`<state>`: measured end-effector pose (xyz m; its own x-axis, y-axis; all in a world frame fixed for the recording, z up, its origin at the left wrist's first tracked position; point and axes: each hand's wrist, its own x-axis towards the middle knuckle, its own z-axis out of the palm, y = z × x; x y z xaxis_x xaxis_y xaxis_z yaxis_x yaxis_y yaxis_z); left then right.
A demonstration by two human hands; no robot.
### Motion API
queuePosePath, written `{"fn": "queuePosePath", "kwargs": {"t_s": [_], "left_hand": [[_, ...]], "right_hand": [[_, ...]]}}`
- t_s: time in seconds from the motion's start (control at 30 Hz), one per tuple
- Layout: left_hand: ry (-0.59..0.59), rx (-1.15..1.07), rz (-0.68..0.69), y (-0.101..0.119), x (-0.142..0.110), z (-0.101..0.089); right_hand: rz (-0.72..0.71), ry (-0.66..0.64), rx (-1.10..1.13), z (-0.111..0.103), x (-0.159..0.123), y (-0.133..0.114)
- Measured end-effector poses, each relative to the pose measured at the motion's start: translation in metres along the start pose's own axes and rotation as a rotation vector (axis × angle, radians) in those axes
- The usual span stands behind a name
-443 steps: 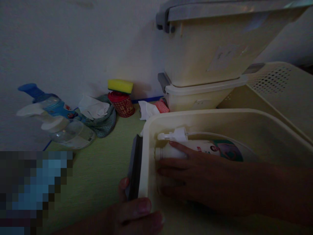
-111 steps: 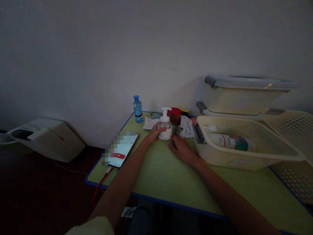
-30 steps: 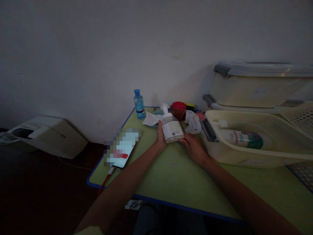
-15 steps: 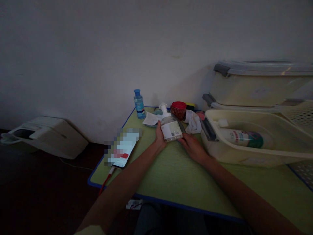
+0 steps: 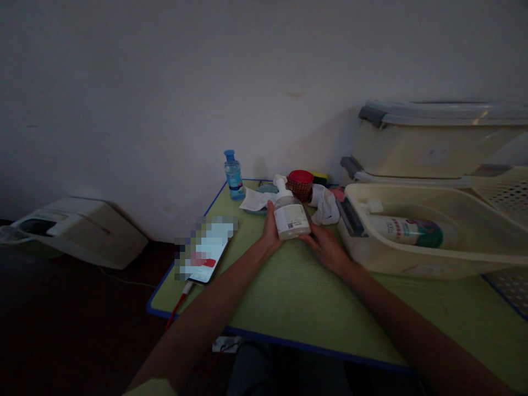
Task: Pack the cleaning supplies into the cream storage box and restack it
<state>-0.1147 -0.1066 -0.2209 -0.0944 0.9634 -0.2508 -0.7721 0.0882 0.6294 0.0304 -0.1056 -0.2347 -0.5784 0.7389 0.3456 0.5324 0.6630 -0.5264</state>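
Observation:
A clear pump bottle [image 5: 291, 219] with a white label and white pump head is held between both hands over the table, its top leaning to the left. My left hand [image 5: 271, 231] grips its left side, thumb up along the label. At its lower right, my right hand [image 5: 324, 245] closes round the base, with some fingers hidden behind the bottle. Just behind it lie a folded white tissue [image 5: 256, 200] on a bluish dish [image 5: 268, 188], a red-lidded woven container [image 5: 300, 184] and a crumpled white cloth [image 5: 325, 204].
A blue bottle [image 5: 234, 176] stands at the table's back left corner. A phone [image 5: 210, 250] with a red cable [image 5: 177, 311] lies left. On the right, an open cream bin [image 5: 416, 264] holds a white and green bottle [image 5: 406, 230], with lidded boxes [image 5: 421, 148] behind.
The pump bottle has turned slightly to a more upright angle and shifted a little right in my hands. Both hands keep hold of it.

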Motion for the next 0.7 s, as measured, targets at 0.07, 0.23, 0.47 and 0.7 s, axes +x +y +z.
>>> {"fn": "queuePosePath", "kwargs": {"t_s": [0.07, 0.23, 0.47, 0.7], "left_hand": [[-0.007, 0.014, 0.023, 0.0, -0.001, 0.002], [-0.053, 0.013, 0.052, 0.0, -0.003, 0.003], [-0.072, -0.075, -0.15, 0.007, 0.001, -0.004], [-0.189, -0.093, -0.179, 0.011, -0.009, -0.001]], "right_hand": [[0.04, 0.018, 0.006, 0.0, 0.0, 0.0], [0.062, 0.065, 0.026, -0.001, 0.0, -0.001], [0.056, 0.137, -0.1, -0.001, -0.004, -0.004], [0.029, 0.13, -0.005, -0.001, -0.005, -0.007]]}}
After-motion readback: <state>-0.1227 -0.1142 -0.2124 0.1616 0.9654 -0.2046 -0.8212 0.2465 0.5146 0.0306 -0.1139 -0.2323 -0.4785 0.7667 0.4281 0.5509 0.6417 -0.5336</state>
